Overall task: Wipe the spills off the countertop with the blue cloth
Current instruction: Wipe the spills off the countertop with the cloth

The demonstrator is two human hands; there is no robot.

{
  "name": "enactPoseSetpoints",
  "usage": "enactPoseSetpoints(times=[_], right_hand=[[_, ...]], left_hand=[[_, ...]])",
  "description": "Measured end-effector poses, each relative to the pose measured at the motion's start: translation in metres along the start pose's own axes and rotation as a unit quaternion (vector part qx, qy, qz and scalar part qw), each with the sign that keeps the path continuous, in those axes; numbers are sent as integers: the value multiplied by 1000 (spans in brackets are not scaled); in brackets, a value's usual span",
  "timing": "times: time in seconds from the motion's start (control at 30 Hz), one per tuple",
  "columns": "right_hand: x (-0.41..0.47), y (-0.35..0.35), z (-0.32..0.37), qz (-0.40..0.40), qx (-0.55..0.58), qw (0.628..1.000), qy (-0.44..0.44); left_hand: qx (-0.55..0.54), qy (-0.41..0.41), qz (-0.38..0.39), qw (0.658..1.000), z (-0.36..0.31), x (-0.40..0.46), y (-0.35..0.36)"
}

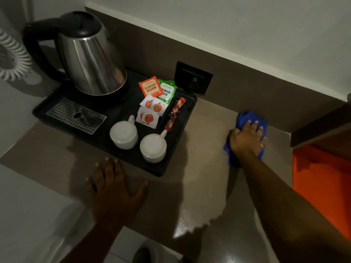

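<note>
Your cloth point(247, 118) lies bunched toward the back of the worktop point(207, 130), right of the tray point(176, 149), pressed under your right hand point(246, 138) (fingers point(248, 123) spread, nearly straight, curled round nothing), while your left hand point(112, 186) rests palm-down, fingers splayed, on the worktop just before the tray.

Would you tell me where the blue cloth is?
Head view, right side: the cloth lies on the countertop under the right hand, right of the tray.

Countertop point(206, 147) with black tray point(171, 160), blue cloth point(246, 117)
</note>
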State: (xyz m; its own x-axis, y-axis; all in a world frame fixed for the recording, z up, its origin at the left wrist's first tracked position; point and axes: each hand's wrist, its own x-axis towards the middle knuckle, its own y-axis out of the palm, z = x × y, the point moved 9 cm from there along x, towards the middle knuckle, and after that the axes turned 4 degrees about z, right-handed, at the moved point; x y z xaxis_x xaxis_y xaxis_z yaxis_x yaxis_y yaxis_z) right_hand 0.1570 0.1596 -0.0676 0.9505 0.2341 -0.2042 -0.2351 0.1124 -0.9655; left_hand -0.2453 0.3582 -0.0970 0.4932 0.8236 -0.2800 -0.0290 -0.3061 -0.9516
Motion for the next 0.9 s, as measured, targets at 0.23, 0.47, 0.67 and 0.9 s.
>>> enactPoseSetpoints(times=[0.23,0.47,0.67,0.9], right_hand=[[-31,27,118,35,4,976,-215],[17,-19,-43,19,13,980,-197],[-7,-14,-74,-34,11,999,31],[-127,39,64,28,-32,969,-243]], left_hand=[[8,-10,-13,1000,-5,-4,-9],[5,-20,-10,1000,-9,-10,-20],[-8,-6,-1,1000,-5,-5,-10],[-22,12,-25,999,-7,-7,-12]])
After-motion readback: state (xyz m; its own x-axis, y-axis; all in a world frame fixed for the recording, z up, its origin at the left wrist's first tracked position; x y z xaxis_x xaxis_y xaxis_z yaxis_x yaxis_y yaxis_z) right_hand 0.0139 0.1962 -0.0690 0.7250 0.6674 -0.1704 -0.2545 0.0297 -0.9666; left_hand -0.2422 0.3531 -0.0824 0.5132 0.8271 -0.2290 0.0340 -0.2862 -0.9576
